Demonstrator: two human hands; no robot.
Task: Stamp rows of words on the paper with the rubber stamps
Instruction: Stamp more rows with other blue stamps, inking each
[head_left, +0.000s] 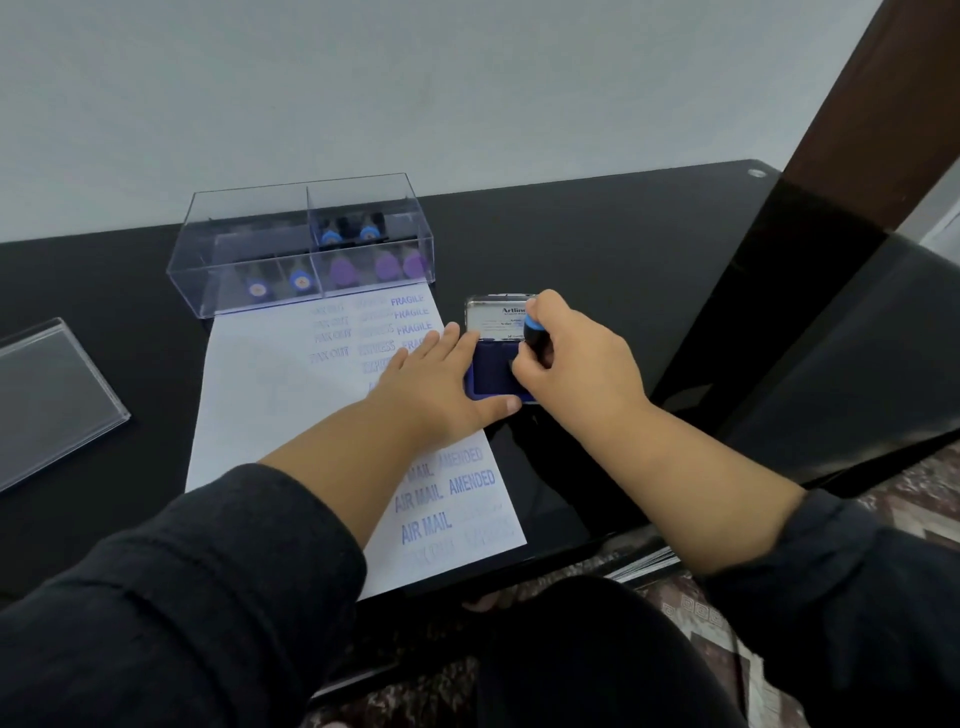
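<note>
right hand (563, 358) presses a stamp (535, 340) into the ink pad (493, 376), centre right of the frame.

the stamp stands near upright, blue cap up and tilted slightly left, fingers curled round it. left hand (441, 387) lies flat, fingers straight, on the paper (270, 395) and pad edge. the paper's long axis runs bottom right to the clear box (301, 244) at upper left on the table (597, 249).

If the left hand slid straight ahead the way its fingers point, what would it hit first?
Probably the raised lid of the ink pad: the left hand lies flat on the paper, fingertips aimed up-right toward it. Depth is uncertain.
</note>
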